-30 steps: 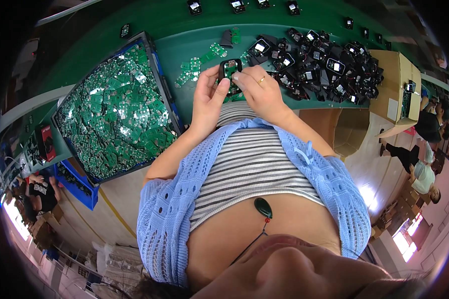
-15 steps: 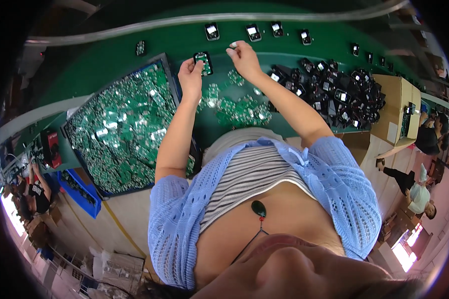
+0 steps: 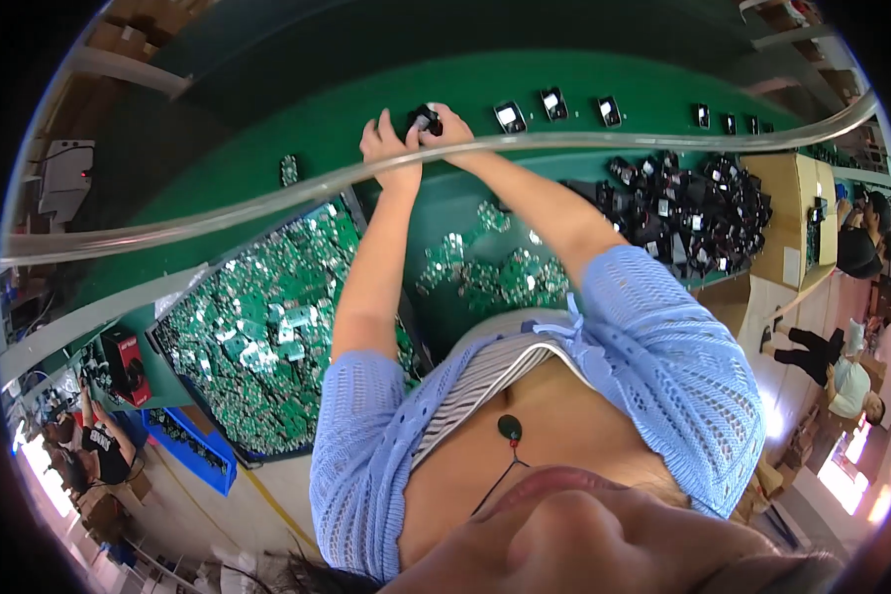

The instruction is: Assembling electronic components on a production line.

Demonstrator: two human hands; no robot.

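Above the far green surface, my right hand (image 3: pixel 449 129) grips a small black device casing (image 3: pixel 427 120) with a pale piece on it, tilted between the two hands. My left hand (image 3: pixel 390 146) is beside it on the left, fingers stretched and apart, its thumb close to the casing; whether it touches I cannot tell. A clear curved rail (image 3: pixel 584 142) passes in front of the hands and hides part of them. Nearer me lies a loose group of green circuit boards (image 3: pixel 515 279). Left of my forearm a large tray (image 3: pixel 349 203) is heaped with such boards.
Several black casings with white faces, such as one casing (image 3: pixel 510 117), stand along the green surface (image 3: pixel 346 114). Right of my arm is a pile of black casings (image 3: pixel 688 213), then a cardboard box (image 3: pixel 777 223). A single board unit (image 3: pixel 288 170) lies far left. Other people sit at both sides.
The circuit board unit my left hand held is out of sight, and that hand's fingers have spread. My right hand has moved left to grip a black casing. The view has shifted, lowering the rail.
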